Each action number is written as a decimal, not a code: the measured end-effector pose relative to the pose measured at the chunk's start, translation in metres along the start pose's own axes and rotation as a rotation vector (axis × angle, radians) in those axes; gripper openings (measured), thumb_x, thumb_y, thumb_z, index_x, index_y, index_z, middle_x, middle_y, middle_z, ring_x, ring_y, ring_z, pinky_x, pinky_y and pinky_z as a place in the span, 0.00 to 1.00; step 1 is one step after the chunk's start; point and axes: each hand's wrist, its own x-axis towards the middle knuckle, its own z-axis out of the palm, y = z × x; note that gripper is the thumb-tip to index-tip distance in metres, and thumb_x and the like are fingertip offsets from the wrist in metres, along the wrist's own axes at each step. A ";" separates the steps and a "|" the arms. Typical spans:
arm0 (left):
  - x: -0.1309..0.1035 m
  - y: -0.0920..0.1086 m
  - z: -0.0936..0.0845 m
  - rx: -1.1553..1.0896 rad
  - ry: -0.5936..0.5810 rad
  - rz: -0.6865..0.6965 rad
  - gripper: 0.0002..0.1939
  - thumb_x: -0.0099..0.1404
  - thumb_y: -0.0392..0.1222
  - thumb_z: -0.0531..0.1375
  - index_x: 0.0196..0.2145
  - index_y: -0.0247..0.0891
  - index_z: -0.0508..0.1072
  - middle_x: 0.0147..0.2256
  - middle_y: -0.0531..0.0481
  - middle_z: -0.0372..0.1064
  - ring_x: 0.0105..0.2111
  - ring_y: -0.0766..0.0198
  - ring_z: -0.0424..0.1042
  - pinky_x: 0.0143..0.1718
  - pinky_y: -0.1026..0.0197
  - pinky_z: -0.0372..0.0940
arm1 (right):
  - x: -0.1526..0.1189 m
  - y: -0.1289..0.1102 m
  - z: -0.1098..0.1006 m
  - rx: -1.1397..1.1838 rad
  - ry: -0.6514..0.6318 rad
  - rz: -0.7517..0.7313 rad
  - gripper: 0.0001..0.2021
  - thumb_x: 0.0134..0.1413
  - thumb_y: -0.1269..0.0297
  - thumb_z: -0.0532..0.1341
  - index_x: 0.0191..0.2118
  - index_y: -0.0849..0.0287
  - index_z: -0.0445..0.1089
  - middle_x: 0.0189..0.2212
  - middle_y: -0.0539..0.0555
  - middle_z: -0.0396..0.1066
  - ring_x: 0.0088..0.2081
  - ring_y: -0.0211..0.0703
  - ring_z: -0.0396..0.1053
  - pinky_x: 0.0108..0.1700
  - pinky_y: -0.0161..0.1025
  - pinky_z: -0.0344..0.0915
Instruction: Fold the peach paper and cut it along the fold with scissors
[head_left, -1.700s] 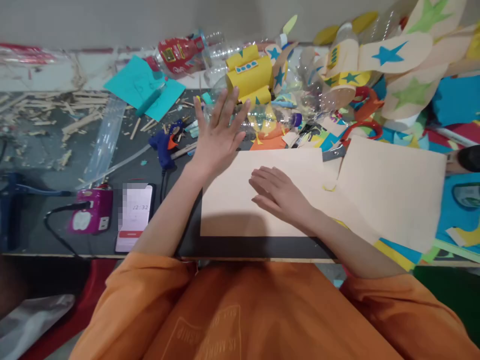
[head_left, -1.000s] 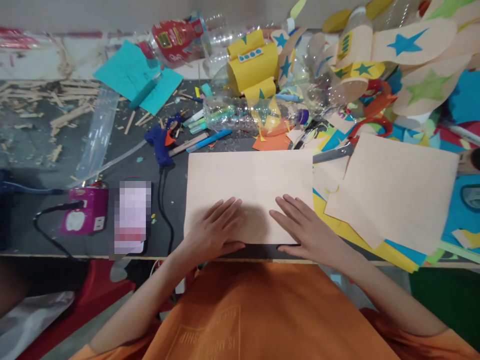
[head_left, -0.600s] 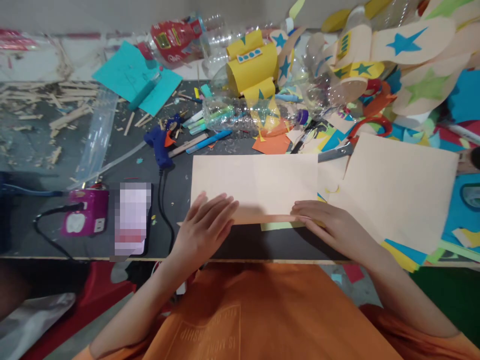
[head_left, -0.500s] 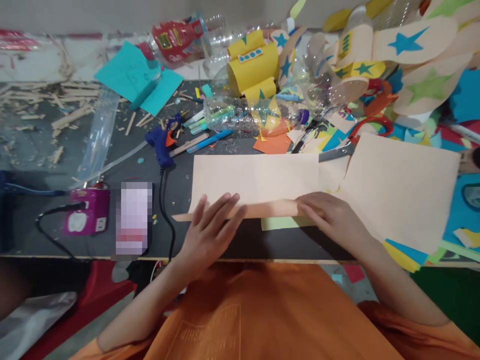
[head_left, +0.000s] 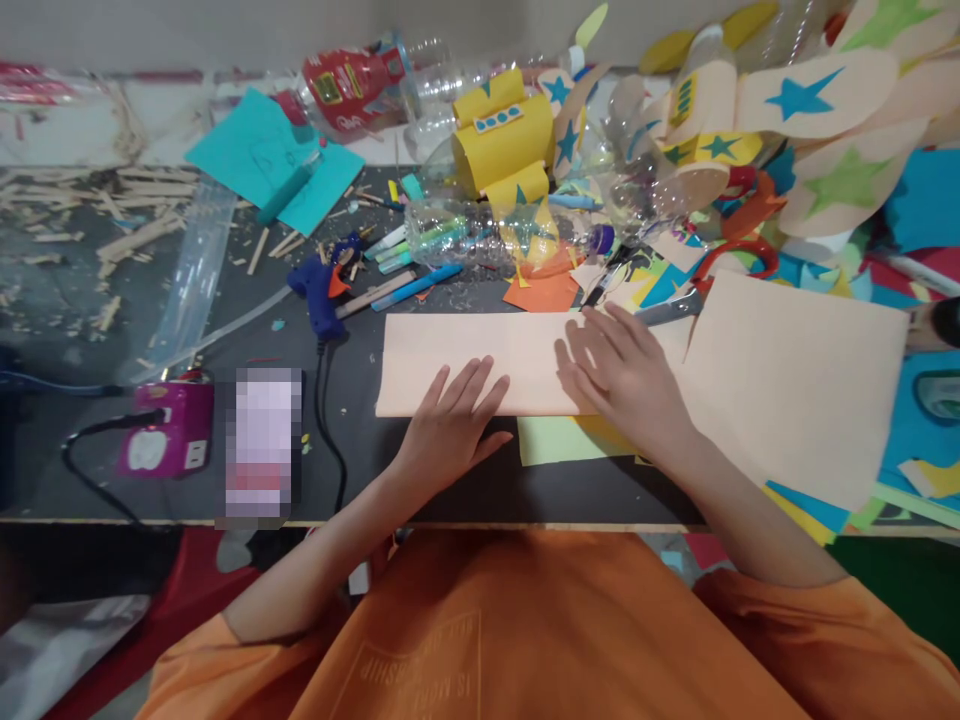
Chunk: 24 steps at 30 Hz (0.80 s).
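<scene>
A peach sheet of paper (head_left: 465, 345) lies folded in half on the dark table, its fold along the near edge. My left hand (head_left: 450, 425) rests flat with spread fingers on the fold's lower middle. Pressed flat on the right part of the folded sheet is my right hand (head_left: 626, 375), fingers apart. A pale green paper piece (head_left: 551, 440) shows just below the fold, partly under my right wrist.
A larger peach sheet (head_left: 795, 370) lies at the right over coloured paper. A blue glue gun (head_left: 322, 290), pens (head_left: 409, 288) and a plastic bottle (head_left: 495, 235) sit behind the fold. A phone (head_left: 259, 440) and purple adapter (head_left: 165, 440) lie at the left. Scissors (head_left: 720, 275) and star-decorated bottles are at the back right.
The near edge of the peach sheet was lifted and folded away from me onto its far half. Both hands moved forward and now press flat on the folded sheet.
</scene>
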 end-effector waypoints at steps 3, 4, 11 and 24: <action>0.004 -0.002 0.000 0.000 0.030 -0.004 0.28 0.78 0.50 0.49 0.66 0.31 0.65 0.67 0.31 0.63 0.66 0.45 0.66 0.64 0.41 0.63 | 0.002 -0.008 0.011 0.060 -0.131 -0.063 0.21 0.72 0.62 0.49 0.59 0.63 0.72 0.63 0.65 0.71 0.68 0.57 0.63 0.72 0.58 0.60; 0.005 -0.003 0.000 -0.003 0.043 -0.007 0.28 0.78 0.49 0.46 0.66 0.30 0.65 0.66 0.30 0.65 0.66 0.46 0.67 0.64 0.42 0.64 | 0.002 -0.011 0.016 0.078 -0.166 -0.071 0.22 0.72 0.61 0.49 0.61 0.63 0.71 0.65 0.64 0.69 0.69 0.58 0.62 0.71 0.59 0.60; 0.007 -0.014 -0.003 -0.095 0.058 -0.150 0.27 0.79 0.47 0.43 0.66 0.32 0.67 0.67 0.32 0.64 0.66 0.46 0.66 0.62 0.43 0.65 | -0.001 -0.012 0.030 0.101 -0.228 -0.074 0.23 0.73 0.58 0.49 0.63 0.59 0.70 0.67 0.62 0.67 0.69 0.59 0.61 0.69 0.61 0.62; -0.008 -0.018 0.004 0.027 0.068 -0.272 0.26 0.78 0.47 0.49 0.69 0.39 0.64 0.70 0.34 0.58 0.69 0.42 0.62 0.65 0.36 0.62 | -0.003 -0.012 0.031 0.061 -0.221 -0.089 0.23 0.74 0.58 0.47 0.63 0.57 0.70 0.68 0.62 0.66 0.70 0.61 0.61 0.68 0.62 0.63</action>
